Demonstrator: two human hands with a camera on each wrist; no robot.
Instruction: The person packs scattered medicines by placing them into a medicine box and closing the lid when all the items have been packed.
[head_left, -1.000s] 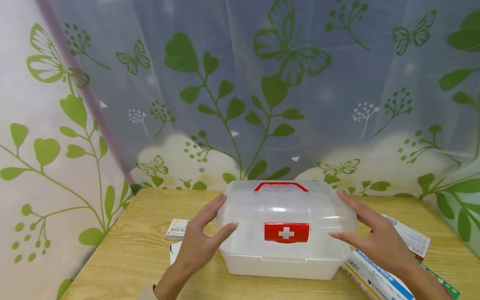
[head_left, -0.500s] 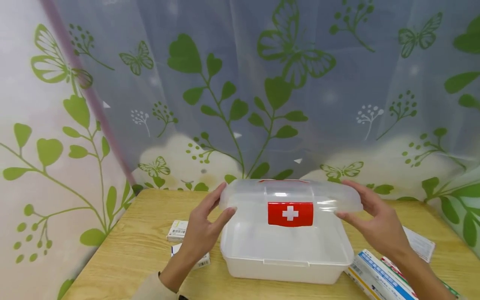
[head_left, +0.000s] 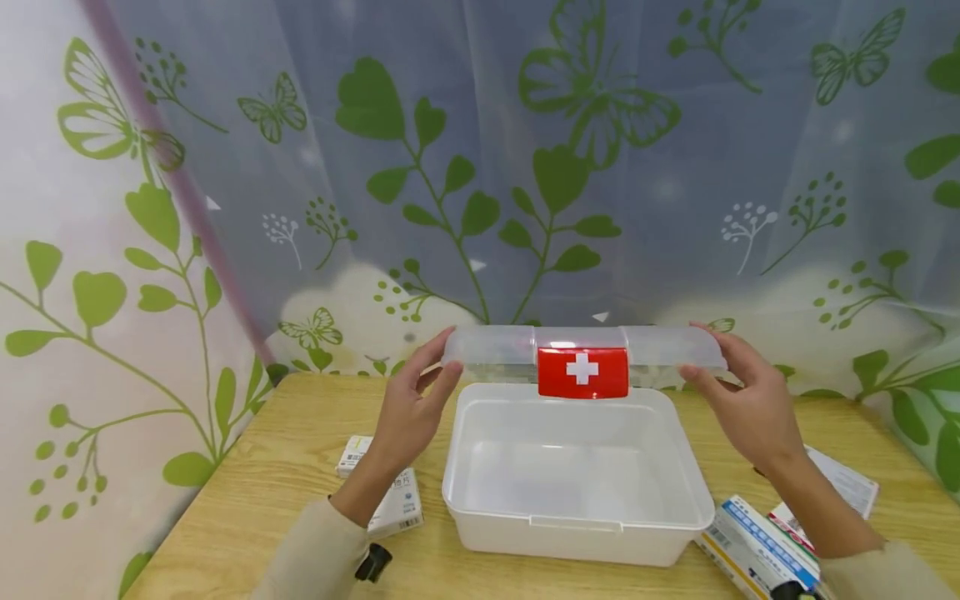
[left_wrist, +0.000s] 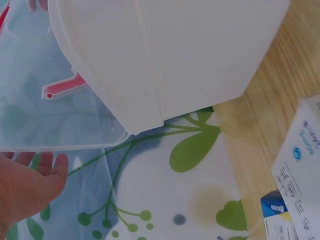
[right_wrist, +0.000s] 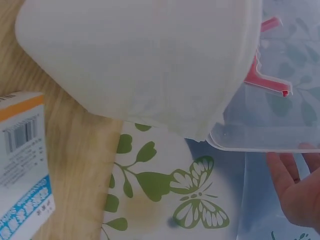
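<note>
Two hands on the lid. Head view: left hand [head_left: 415, 402] pinches one end of the lid [head_left: 491, 346], thumb in front, fingers behind; right hand [head_left: 753, 408] pinches the other end the same way. Lid is swung up at the back of the white box [head_left: 573, 546], its red latch [head_left: 582, 372] with white cross facing front, at the box's rear edge. Box sits upright on the desk [head_left: 262, 492], inside exposed. Left of box: two cartons [head_left: 400, 506], partly behind the left arm. Right of box: blue-striped carton [head_left: 753, 542] just beside it, white carton [head_left: 843, 482] farther back, partly behind the right arm. Beige sleeves [head_left: 311, 550] on both arms. Leaf-and-butterfly curtain [head_left: 420, 258] behind.

Left wrist view: left fingers touch the clear lid's edge; thumb not clear. Red handle [left_wrist: 64, 87] on the lid, box side fills the top, cartons at lower right.

Right wrist view: right fingers at the lid's edge, box side above, red handle again, orange-and-blue-striped carton at left on the desk.
</note>
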